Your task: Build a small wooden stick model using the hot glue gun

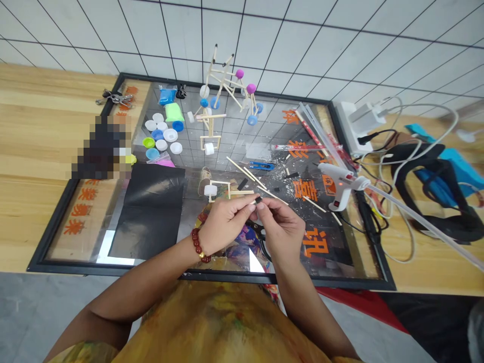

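My left hand point(225, 222), with a red bead bracelet at its wrist, and my right hand point(282, 229) meet over the front middle of the glass board. Both are closed, thumb against finger, on a small strip of black paper point(258, 200); whether a stick lies inside it is hidden. Just beyond my left hand lies a frame of pale sticks point(229, 189) with a white foam piece point(210, 190) on it. Loose wooden sticks point(242, 169), black paper scraps point(242, 184) and a blue cutter point(261, 166) lie beyond my fingers. Something black, partly hidden, is under my right hand.
Stick models with coloured balls point(227, 85) stand at the back. Bottle caps point(170, 134) and a black sheet point(149, 212) lie left. On the right are a white glue gun point(340, 184), clear glue sticks point(321, 131), cables and a power strip point(350, 126).
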The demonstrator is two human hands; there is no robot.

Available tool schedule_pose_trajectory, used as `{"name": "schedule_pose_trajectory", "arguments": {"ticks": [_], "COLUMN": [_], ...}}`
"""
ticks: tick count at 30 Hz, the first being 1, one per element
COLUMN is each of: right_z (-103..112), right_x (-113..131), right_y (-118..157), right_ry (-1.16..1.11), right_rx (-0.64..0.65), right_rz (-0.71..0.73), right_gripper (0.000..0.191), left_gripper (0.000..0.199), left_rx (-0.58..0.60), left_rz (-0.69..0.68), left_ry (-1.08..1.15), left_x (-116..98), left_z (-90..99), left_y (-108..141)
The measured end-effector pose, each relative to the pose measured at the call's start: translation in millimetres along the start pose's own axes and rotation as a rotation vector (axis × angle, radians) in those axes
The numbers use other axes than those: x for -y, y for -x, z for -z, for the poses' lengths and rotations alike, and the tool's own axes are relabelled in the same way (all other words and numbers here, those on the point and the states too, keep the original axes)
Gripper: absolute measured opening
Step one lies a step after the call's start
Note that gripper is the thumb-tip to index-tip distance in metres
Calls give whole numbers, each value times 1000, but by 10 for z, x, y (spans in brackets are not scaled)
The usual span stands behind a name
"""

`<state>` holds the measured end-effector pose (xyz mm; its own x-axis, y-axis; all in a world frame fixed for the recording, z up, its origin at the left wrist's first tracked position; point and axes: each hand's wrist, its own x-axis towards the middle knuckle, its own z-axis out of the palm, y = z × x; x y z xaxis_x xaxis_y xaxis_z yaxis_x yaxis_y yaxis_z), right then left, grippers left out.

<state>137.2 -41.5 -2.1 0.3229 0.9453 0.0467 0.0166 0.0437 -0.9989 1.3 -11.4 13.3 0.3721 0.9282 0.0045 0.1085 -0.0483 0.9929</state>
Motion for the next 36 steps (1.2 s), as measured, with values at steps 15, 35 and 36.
{"name": "schedule_pose_trajectory", "arguments": {"ticks": [15, 35, 36], "right_z": [29, 252, 251], "right_x": [6, 30, 30], "right_y": [-29, -251, -251], "right_ry": [6, -91, -96], "right_rx": [-28, 440, 437], "right_rz": [18, 5, -3], "right_gripper": [8, 12, 11], "left_gripper": [38, 32, 31], "left_rx": [110, 242, 247], "left_rz": [114, 154, 160], "left_ry": [137, 30, 42], "left_x": [-46, -177, -175], "left_z": [4, 137, 136], "left_y": [1, -60, -62]}}
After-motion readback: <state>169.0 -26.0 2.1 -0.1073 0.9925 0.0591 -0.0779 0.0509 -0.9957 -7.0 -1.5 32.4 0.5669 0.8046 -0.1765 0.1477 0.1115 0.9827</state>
